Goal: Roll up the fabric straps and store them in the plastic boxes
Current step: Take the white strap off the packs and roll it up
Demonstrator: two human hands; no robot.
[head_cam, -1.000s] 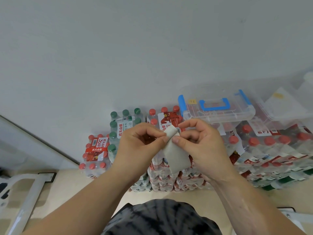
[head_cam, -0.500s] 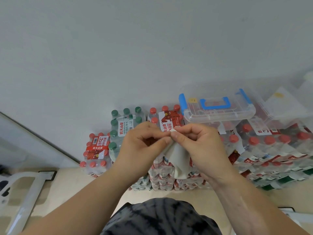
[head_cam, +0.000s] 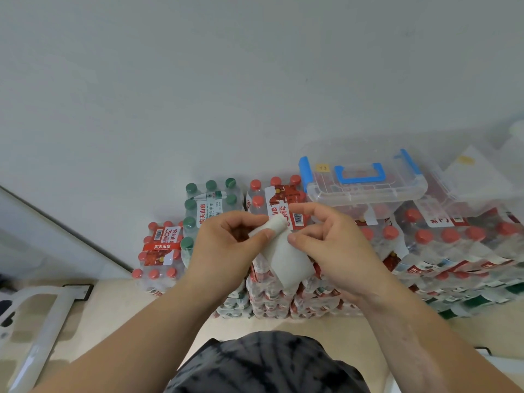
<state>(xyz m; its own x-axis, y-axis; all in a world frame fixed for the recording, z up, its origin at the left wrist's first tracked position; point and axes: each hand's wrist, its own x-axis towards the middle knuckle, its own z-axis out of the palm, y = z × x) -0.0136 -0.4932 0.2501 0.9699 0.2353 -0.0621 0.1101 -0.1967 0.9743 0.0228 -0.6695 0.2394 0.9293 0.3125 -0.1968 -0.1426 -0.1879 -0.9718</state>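
Your left hand (head_cam: 226, 245) is raised in front of you at mid-scene, knuckles turned left, its thumb pressed across the rolled top of the fabric strap (head_cam: 286, 256) and its fingers curled behind it, so this hand pinches the roll. Your right hand (head_cam: 334, 245) faces it from the right, with the wrist low and the fingers loosely curled. Its thumb tip touches the strap's right edge just below the roll, and its index finger is lifted above the roll and apart from it. You cannot tell from here whether this hand actually grips the cloth. The strap is pale and flat, rolled at its upper end between the two thumbs, and its loose tail hangs down and to the right in front of your right palm. Beyond your hands, the plastic box (head_cam: 365, 188) with blue handle and latches sits lidded on top of the red-capped bottle packs (head_cam: 453, 242), far and to the right. A second clear box (head_cam: 476, 191) stands just beside it, further right. A green-capped bottle pack (head_cam: 209, 205) shows behind your left hand, and a lower red-capped pack (head_cam: 160, 245) stands left of that, all against the grey wall (head_cam: 255, 80). Your hands and the strap hide the middle packs. A white frame (head_cam: 42, 330) lies on the floor (head_cam: 113, 307) near left, and your dark patterned garment (head_cam: 269, 364) fills the near edge.
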